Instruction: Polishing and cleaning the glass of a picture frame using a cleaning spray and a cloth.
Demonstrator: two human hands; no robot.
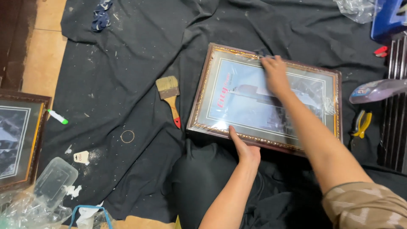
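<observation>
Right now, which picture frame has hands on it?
The framed picture in the middle, on the black cloth: the left hand and right hand touch it. The other frame, at the left edge, is untouched.

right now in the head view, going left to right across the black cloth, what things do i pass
white marker with green cap → thin metal ring → wooden-handled paintbrush with red tip → gold-trimmed dark picture frame under both hands → yellow-handled pliers
</observation>
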